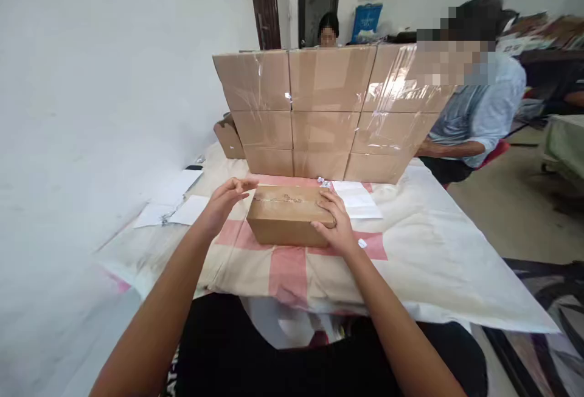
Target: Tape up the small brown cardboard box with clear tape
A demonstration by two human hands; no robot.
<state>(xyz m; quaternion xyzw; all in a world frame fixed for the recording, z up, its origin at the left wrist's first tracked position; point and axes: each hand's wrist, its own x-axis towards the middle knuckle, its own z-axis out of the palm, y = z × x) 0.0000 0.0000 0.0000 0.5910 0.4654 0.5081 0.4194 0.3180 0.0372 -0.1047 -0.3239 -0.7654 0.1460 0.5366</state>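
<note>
A closed brown cardboard box (287, 230) lies on the cloth-covered table in front of me, with an uneven seam running along its top. My right hand (335, 220) grips its right end, fingers over the top edge and thumb on the front side. Just off the upper left corner of the box, my left hand (230, 199) is raised with its fingers stretched out, holding nothing. Behind the box stands a stack of cardboard boxes (325, 132), wrapped together in shiny clear film or tape.
White papers (185, 210) lie at the left by the wall, and another paper sheet (358, 199) is right of the box. An open carton (229, 138) stands beside the stack. One person (483, 99) sits at the right; another person (328, 29) is behind the stack.
</note>
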